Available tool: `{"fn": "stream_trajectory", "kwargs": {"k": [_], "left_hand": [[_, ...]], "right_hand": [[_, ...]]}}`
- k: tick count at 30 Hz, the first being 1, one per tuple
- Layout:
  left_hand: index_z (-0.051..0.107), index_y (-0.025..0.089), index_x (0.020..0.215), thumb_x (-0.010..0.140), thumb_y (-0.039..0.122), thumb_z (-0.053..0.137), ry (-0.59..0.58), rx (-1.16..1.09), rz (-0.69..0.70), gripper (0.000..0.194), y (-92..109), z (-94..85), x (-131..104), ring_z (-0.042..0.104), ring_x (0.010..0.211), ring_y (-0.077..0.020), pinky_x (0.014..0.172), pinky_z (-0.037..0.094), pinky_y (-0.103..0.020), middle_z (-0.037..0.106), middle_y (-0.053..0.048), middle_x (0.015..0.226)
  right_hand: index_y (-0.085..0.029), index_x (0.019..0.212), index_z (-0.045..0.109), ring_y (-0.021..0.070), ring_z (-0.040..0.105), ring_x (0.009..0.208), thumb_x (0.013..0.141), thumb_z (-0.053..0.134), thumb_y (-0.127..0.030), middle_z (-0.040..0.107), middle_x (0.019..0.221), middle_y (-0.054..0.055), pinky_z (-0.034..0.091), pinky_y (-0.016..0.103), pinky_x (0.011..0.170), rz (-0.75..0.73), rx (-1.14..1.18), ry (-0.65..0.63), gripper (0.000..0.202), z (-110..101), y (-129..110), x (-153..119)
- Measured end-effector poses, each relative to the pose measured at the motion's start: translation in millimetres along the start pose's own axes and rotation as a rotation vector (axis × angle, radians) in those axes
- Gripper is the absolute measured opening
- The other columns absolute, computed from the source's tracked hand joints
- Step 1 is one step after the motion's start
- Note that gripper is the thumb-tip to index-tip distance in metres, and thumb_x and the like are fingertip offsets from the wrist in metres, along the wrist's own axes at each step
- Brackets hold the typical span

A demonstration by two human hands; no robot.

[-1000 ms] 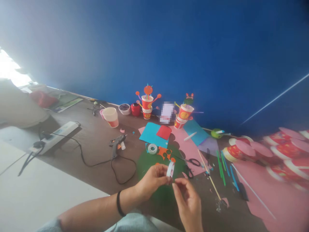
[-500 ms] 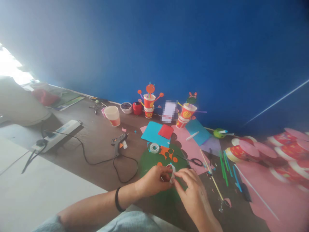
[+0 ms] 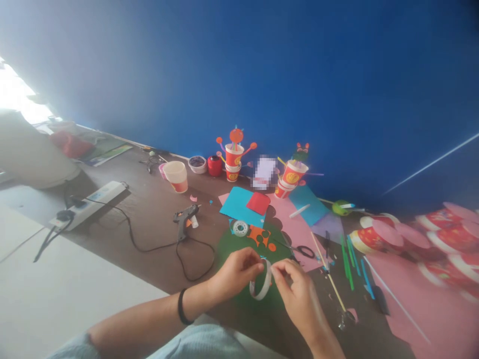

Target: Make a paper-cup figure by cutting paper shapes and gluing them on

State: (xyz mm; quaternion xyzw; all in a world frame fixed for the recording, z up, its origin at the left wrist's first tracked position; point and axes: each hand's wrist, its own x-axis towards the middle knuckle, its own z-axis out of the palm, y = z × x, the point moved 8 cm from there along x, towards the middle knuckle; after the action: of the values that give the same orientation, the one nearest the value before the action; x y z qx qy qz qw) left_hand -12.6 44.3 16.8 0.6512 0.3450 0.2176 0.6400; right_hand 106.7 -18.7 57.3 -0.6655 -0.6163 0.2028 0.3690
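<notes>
A thin white ring [image 3: 265,289], like a narrow band or a nearly bare tape roll, hangs between my hands over the green sheet [image 3: 230,249]. My left hand [image 3: 239,271] has thumb and fingers closed on its upper left part. At its upper right edge, my right hand [image 3: 294,284] is closed in a pinch; whether the fingertips hold the ring or something small on it is too blurred to tell. Just beyond my hands lie a white spool [image 3: 240,229], an orange sheet with cut-out holes [image 3: 258,236] and scissors [image 3: 306,252].
A glue gun [image 3: 184,219] with a looped cord rests left of my hands, near a power strip [image 3: 93,204]. Decorated paper cups [image 3: 233,156] stand at the back. Green straws [image 3: 346,262], a wooden stick [image 3: 331,276] and pink paper [image 3: 419,299] lie right.
The ring has turned and dropped lower, so its loop now shows below my fingers. My left hand has shifted to its upper edge. The view has tilted slightly.
</notes>
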Motion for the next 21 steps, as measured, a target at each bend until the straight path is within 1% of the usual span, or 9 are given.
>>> {"fn": "stream_trajectory", "kwargs": {"k": [3,5,8,10,13,16,18,19,21], "left_hand": [[0.064,0.017,0.099,0.07,0.012,0.06,0.048,0.221,0.168,0.029,18,-7.3,1,0.057,0.081,-0.0155,0.07,0.046,-0.024,0.062,-0.006,0.091],[0.065,0.02,0.103,0.066,0.004,0.057,-0.034,0.287,0.258,0.041,27,-2.4,1,0.057,0.096,-0.0186,0.081,0.046,-0.027,0.062,-0.007,0.106],[0.068,0.022,0.1,0.066,0.002,0.054,-0.134,0.328,0.334,0.041,33,4.4,3,0.053,0.111,-0.0216,0.094,0.041,-0.031,0.059,-0.006,0.122],[0.07,0.021,0.095,0.067,0.002,0.055,-0.166,0.357,0.352,0.037,32,7.3,4,0.056,0.108,-0.0218,0.093,0.042,-0.031,0.063,-0.006,0.117],[0.072,0.018,0.088,0.069,0.005,0.055,-0.184,0.369,0.297,0.029,24,9.1,9,0.062,0.08,-0.0175,0.075,0.046,-0.026,0.07,-0.005,0.088],[0.073,0.015,0.084,0.075,0.018,0.06,-0.189,0.256,0.146,0.017,10,7.7,12,0.059,0.062,-0.0138,0.058,0.044,-0.022,0.07,-0.005,0.074],[0.074,0.013,0.083,0.076,0.028,0.062,-0.186,0.113,0.052,0.02,1,6.1,11,0.061,0.063,-0.0145,0.058,0.045,-0.022,0.07,-0.006,0.075],[0.073,0.013,0.082,0.075,0.031,0.063,-0.183,0.041,0.019,0.022,-2,5.5,11,0.062,0.064,-0.0151,0.059,0.046,-0.023,0.071,-0.007,0.076],[0.073,0.012,0.08,0.073,0.035,0.067,-0.173,-0.071,-0.023,0.025,-7,4.1,10,0.063,0.067,-0.0159,0.063,0.048,-0.024,0.071,-0.007,0.076]], "right_hand": [[-0.019,0.077,0.057,0.0164,0.057,0.071,0.091,0.045,-0.033,0.061,0.074,0.002,0.042,0.025,0.066,0.093,0.085,-0.055,0.023,7,9,0],[-0.019,0.076,0.058,0.0162,0.056,0.068,0.09,0.046,-0.036,0.061,0.071,0.002,0.042,0.024,0.062,0.141,0.121,-0.087,0.025,12,12,-1],[-0.018,0.075,0.06,0.0151,0.054,0.063,0.089,0.047,-0.039,0.06,0.066,0.001,0.041,0.023,0.057,0.208,0.219,-0.124,0.028,20,13,-4],[-0.017,0.073,0.061,0.0146,0.055,0.061,0.088,0.048,-0.041,0.06,0.064,0.001,0.042,0.022,0.056,0.228,0.284,-0.14,0.031,23,14,-5],[-0.016,0.079,0.064,0.016,0.059,0.065,0.09,0.044,-0.043,0.063,0.067,0.002,0.046,0.024,0.06,0.244,0.31,-0.089,0.036,11,30,-2],[-0.017,0.102,0.063,0.019,0.063,0.076,0.091,0.04,-0.041,0.067,0.083,0.006,0.049,0.029,0.069,0.237,0.095,0.049,0.035,-21,68,6],[-0.015,0.107,0.062,0.0247,0.06,0.096,0.082,0.053,-0.037,0.066,0.101,0.012,0.045,0.037,0.085,0.169,-0.315,0.098,0.035,-41,90,13],[-0.015,0.108,0.062,0.0263,0.057,0.102,0.08,0.054,-0.034,0.065,0.106,0.012,0.042,0.039,0.089,0.15,-0.498,0.03,0.034,-41,102,17],[-0.015,0.105,0.064,0.0281,0.057,0.103,0.075,0.058,-0.028,0.065,0.107,0.013,0.04,0.042,0.091,0.165,-0.576,-0.017,0.033,-42,123,21]]}}
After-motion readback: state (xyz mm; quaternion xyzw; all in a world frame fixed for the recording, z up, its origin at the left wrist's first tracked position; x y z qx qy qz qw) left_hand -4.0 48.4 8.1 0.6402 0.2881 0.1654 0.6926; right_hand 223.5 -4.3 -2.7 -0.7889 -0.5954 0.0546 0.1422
